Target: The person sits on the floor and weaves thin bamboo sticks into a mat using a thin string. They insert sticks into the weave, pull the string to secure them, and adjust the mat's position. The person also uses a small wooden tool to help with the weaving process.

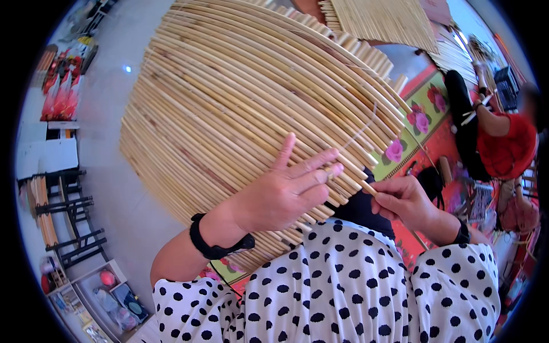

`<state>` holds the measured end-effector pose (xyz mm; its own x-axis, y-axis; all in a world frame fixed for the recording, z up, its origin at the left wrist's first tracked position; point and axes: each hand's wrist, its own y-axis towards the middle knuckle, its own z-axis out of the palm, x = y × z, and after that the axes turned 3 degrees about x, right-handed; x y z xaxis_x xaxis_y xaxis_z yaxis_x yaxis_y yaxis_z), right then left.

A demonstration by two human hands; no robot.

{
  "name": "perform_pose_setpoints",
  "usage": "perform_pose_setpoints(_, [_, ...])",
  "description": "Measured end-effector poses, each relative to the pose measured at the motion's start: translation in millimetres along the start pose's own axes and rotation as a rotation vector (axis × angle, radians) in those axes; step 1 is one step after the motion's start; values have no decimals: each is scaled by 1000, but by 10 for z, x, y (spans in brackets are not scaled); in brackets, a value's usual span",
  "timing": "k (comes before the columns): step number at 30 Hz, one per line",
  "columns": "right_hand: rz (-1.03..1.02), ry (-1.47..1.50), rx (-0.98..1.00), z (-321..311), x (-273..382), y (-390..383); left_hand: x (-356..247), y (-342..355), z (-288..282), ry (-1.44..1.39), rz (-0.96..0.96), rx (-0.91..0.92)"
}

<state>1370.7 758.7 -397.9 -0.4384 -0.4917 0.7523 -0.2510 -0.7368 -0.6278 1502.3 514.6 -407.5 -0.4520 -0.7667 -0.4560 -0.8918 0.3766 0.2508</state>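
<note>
A large mat of pale wooden rods (223, 103) lies across my lap, its right ends uneven and a thin light cord running over it near that edge. My left hand (291, 183) rests on the rods with fingers stretched and spread, pressing near the right edge. Just right of it, my right hand (400, 203) pinches the protruding end of one rod (366, 186) between thumb and fingers. My dotted white clothing shows below both hands.
Another rod mat (389, 17) lies at the back. A person in red (503, 146) sits at the right near a floral runner (423, 97). Along the left are folded metal frames (74, 223), red packages (60, 97) and bins of small items (114, 297).
</note>
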Motion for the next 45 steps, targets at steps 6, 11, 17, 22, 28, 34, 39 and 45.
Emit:
perform_pose_setpoints(6, [8,16,8,-41,-45,1,-23,-21,31,66,16,-1])
perform_pose_setpoints(11, [3,31,7,-49,-78,19,-7,-26,35,18,20,-11])
perform_pose_setpoints(17, [42,86,20,-53,-72,37,-1,-53,58,-5,27,-32])
perform_pose_setpoints(22, [25,94,11,-38,-88,7,0,-38,62,6,41,-34])
perform_pose_setpoints(28, [15,54,11,-19,-45,30,37,-24,-7,58,23,19])
perform_pose_setpoints(34, [-29,125,43,18,-75,16,69,-35,-110,-375,-88,-152])
perform_pose_setpoints(39, [-47,138,41,15,-123,-9,70,-27,-118,-373,-83,-173])
perform_pose_setpoints(45, [-175,-150,-144,-204,-386,-55,47,-51,-117,-301,-131,-164])
